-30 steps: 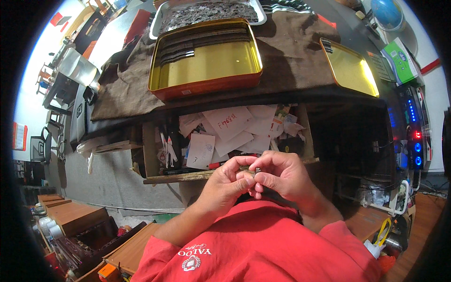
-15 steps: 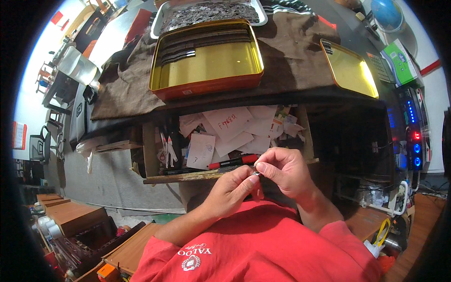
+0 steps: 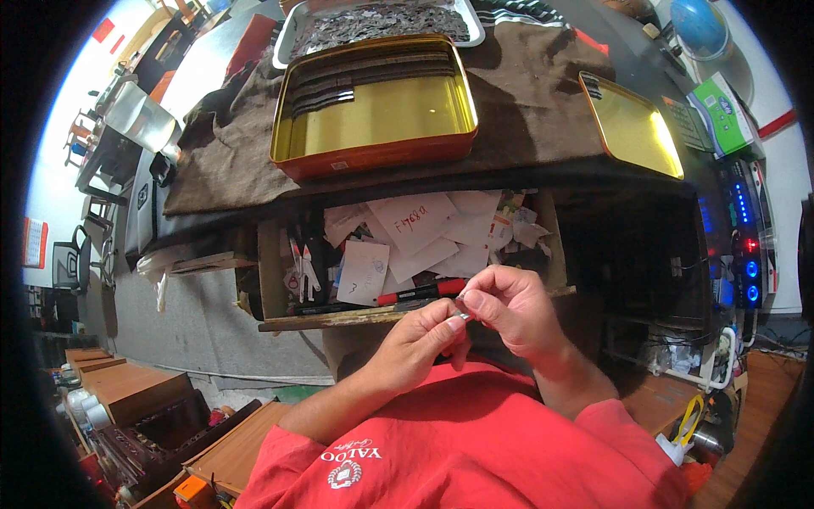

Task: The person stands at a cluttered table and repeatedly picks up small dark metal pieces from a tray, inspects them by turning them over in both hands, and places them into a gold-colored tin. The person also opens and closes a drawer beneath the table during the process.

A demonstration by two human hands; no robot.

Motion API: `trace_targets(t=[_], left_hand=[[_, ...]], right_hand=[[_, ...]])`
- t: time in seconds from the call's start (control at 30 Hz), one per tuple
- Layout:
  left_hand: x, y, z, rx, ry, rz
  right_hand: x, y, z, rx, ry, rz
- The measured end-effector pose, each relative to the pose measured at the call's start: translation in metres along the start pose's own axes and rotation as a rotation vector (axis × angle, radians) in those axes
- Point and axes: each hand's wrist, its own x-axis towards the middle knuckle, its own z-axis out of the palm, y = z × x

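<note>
Both my hands meet over the front edge of an open drawer [image 3: 322, 321]. My left hand [image 3: 421, 338] pinches a small shiny metal-like piece [image 3: 463, 316] between thumb and forefinger. Close against it, my right hand [image 3: 515, 316] is closed in a pinch at the same spot; its fingertips hide whatever they grip. Beyond the drawer, a gold-lined tin box [image 3: 373, 161] stands on a brown cloth [image 3: 229, 174]. Rows of thin dark strips [image 3: 322, 95] line its far and left part. Behind the tin, a white tray [image 3: 280, 55] holds a heap of small dark flat pieces [image 3: 381, 27].
In the drawer lie white papers [image 3: 411, 222], scissors [image 3: 305, 270] and a red-and-black marker [image 3: 420, 293]. The tin's lid [image 3: 632, 127] rests at the right with a few dark pieces on it. Farther right are a green box [image 3: 721, 114] and a unit with blue lights [image 3: 746, 246].
My fingers have shifted only slightly around the small piece, which shows at a slightly different angle. Both hands stay in nearly the same place.
</note>
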Motion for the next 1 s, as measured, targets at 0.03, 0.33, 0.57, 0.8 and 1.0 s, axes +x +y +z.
trace_targets(t=[0.03, 0.33, 0.57, 0.8, 1.0], left_hand=[[0.0, 0.0, 0.0, 0.032, 0.003, 0.006], [0.002, -0.005, -0.002, 0.077, 0.017, 0.022], [0.003, -0.006, -0.001, -0.015, 0.052, 0.007], [0.004, -0.006, 0.0, -0.026, 0.066, 0.011], [0.003, -0.004, -0.001, -0.218, 0.033, -0.004]], right_hand=[[0.0, 0.001, 0.001, -0.016, 0.005, -0.014], [0.0, -0.001, -0.003, 0.025, 0.042, 0.082], [-0.001, 0.0, 0.0, 0.032, -0.002, 0.024], [-0.003, 0.001, -0.005, -0.106, -0.06, 0.019], [-0.001, 0.001, -0.007, -0.064, 0.007, 0.028]])
